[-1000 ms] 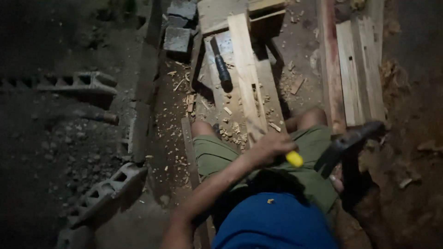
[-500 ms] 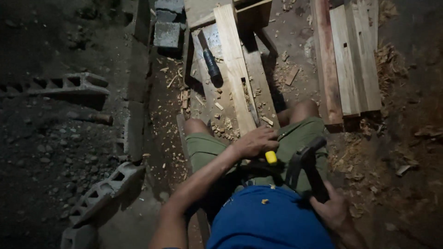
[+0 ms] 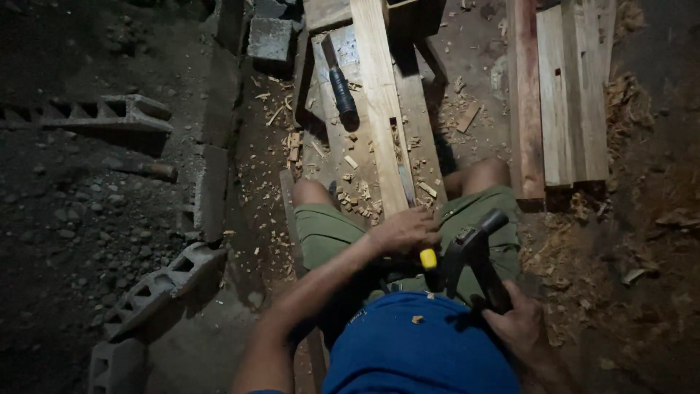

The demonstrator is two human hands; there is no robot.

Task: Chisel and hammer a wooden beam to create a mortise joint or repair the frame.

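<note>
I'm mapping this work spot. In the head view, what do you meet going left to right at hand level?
Concrete block → left hand → yellow-tipped chisel handle → hammer → right hand → wood shavings.

1. Dirt floor (image 3: 95, 219), dark and stony on my left, carries everything here.
2. Low wooden bench plank (image 3: 332, 138) lies on the floor ahead of my knees; a long pale board (image 3: 380, 102) rests lengthwise on it.
3. Dark-handled tool (image 3: 340, 84) lies on the plank, just beside the board.
4. Wood chips (image 3: 357, 193) are scattered over plank and floor.
5. Stacked planks (image 3: 569, 95) sit on my right.
6. Concrete blocks (image 3: 157, 288) lie on my left.
</note>
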